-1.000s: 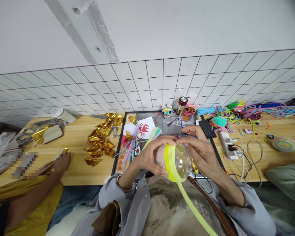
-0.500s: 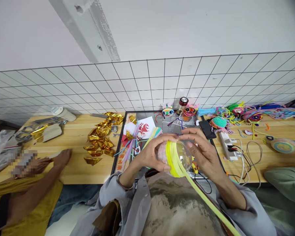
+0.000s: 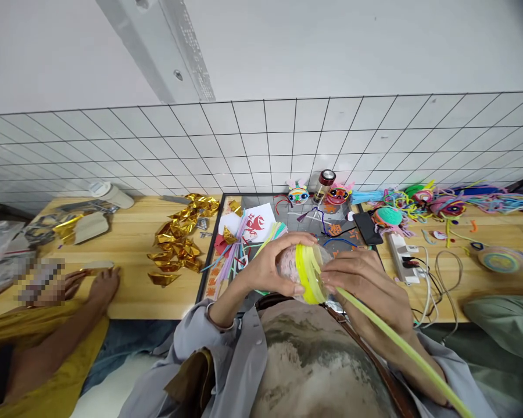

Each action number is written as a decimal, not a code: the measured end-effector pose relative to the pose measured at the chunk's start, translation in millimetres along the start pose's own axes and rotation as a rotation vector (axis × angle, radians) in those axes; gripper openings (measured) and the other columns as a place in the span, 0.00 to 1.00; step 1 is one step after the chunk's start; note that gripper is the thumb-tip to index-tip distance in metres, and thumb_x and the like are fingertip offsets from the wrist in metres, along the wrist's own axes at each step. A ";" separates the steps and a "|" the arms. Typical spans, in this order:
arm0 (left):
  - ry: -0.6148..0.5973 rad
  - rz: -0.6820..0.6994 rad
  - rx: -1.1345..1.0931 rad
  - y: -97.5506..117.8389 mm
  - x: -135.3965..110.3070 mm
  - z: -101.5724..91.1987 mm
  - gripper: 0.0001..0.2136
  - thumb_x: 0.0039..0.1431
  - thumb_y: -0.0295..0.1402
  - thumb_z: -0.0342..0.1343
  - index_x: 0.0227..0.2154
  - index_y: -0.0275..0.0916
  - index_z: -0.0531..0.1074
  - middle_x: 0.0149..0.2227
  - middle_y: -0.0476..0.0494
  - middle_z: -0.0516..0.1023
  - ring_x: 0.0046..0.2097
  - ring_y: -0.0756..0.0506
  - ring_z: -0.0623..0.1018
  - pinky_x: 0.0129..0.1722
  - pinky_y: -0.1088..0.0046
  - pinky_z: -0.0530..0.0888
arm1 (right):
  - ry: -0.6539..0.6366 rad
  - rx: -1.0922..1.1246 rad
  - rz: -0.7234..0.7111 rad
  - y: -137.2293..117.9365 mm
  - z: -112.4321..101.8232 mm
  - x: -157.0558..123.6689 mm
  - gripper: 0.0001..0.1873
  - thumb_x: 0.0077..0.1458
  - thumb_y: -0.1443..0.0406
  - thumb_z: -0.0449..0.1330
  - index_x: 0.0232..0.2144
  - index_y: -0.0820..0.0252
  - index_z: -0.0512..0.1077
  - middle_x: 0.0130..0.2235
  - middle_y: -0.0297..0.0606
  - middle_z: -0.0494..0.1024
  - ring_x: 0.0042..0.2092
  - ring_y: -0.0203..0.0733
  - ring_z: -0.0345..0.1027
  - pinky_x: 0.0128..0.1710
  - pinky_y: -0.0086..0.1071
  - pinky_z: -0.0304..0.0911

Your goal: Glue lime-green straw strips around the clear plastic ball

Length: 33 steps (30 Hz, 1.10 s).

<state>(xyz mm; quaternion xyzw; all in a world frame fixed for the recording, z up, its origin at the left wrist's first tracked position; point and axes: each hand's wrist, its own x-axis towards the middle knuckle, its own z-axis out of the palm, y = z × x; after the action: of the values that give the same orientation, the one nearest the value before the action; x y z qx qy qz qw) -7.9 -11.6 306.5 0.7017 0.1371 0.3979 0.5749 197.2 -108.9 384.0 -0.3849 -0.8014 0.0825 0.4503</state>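
My left hand (image 3: 268, 266) grips a clear round ball (image 3: 289, 264) by its left side, thumb below and fingers over the top. Bright and pale yellow bands go around the ball's middle; its left part looks pinkish. From the bands a long pale yellow pipe cleaner (image 3: 392, 335) trails down to the lower right. My right hand (image 3: 370, 287) is at the ball's right side, its fingers pinched on the pipe cleaner where it meets the ball. Those fingers hide part of the ball's right end.
Behind the ball, a black-framed board (image 3: 221, 217) carries colored pipe cleaners (image 3: 236, 249) and a white paper (image 3: 260, 222) with a red print. A bottle (image 3: 325, 186), a phone (image 3: 368, 227) and a power strip (image 3: 403, 258) stand right. Gold foil (image 3: 174, 238) lies left, near another person's hand (image 3: 104, 285).
My right hand has come down from above the ball's right side and closed on the pale yellow pipe cleaner. My left hand keeps its hold on the ball.
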 end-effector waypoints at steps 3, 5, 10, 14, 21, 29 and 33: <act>0.009 -0.004 0.001 1.5 -0.5 0.5 0.39 0.38 0.47 0.75 0.55 0.44 0.73 0.58 0.36 0.76 0.61 0.30 0.74 0.64 0.47 0.67 | 0.008 0.033 0.024 0.3 0.1 3.7 0.12 0.59 0.76 0.59 0.41 0.57 0.77 0.40 0.41 0.84 0.43 0.44 0.79 0.45 0.40 0.70; 0.010 -0.009 -0.003 2.1 -0.6 0.5 0.40 0.36 0.48 0.76 0.55 0.43 0.74 0.58 0.35 0.76 0.61 0.30 0.74 0.64 0.46 0.67 | 0.007 0.046 0.030 -0.2 -0.3 4.9 0.12 0.59 0.75 0.59 0.41 0.57 0.76 0.40 0.41 0.85 0.43 0.45 0.79 0.45 0.41 0.71; 0.001 -0.014 -0.012 2.8 -0.1 0.7 0.40 0.35 0.50 0.76 0.54 0.43 0.74 0.58 0.34 0.76 0.62 0.30 0.74 0.65 0.47 0.67 | -0.025 0.063 0.049 -1.4 -1.8 2.9 0.12 0.60 0.75 0.59 0.40 0.54 0.77 0.39 0.39 0.85 0.43 0.45 0.80 0.46 0.42 0.71; -0.010 -0.005 -0.018 3.2 0.9 2.3 0.39 0.35 0.50 0.75 0.54 0.44 0.74 0.57 0.35 0.77 0.62 0.30 0.73 0.66 0.46 0.66 | -0.051 0.051 0.066 -1.5 -2.7 0.6 0.12 0.60 0.73 0.59 0.41 0.53 0.77 0.40 0.39 0.86 0.44 0.46 0.80 0.47 0.43 0.71; -0.037 -0.012 -0.027 4.3 0.5 4.2 0.38 0.37 0.47 0.75 0.55 0.44 0.73 0.57 0.36 0.76 0.62 0.30 0.73 0.66 0.45 0.65 | -0.027 0.086 0.037 -2.6 -1.8 3.0 0.11 0.60 0.74 0.59 0.39 0.55 0.76 0.38 0.37 0.85 0.43 0.44 0.79 0.47 0.41 0.71; -0.073 -0.073 -0.087 4.2 -8.4 10.0 0.39 0.36 0.48 0.76 0.55 0.43 0.73 0.57 0.35 0.76 0.61 0.30 0.74 0.64 0.50 0.67 | -0.059 0.123 0.024 -1.6 0.1 -8.5 0.10 0.59 0.73 0.60 0.40 0.55 0.76 0.39 0.38 0.85 0.43 0.44 0.79 0.45 0.39 0.71; -0.101 -0.101 -0.104 4.4 -13.4 14.7 0.39 0.38 0.48 0.75 0.55 0.43 0.72 0.58 0.35 0.75 0.62 0.30 0.74 0.64 0.49 0.67 | -0.090 0.152 0.035 -1.8 1.5 -17.8 0.09 0.60 0.72 0.61 0.42 0.56 0.74 0.39 0.40 0.84 0.43 0.45 0.78 0.44 0.40 0.72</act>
<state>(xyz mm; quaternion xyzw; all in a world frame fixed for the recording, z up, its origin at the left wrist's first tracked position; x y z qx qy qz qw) -7.3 -31.9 304.8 0.6824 0.1225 0.3391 0.6359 200.3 -122.1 372.2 -0.3595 -0.8055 0.1681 0.4401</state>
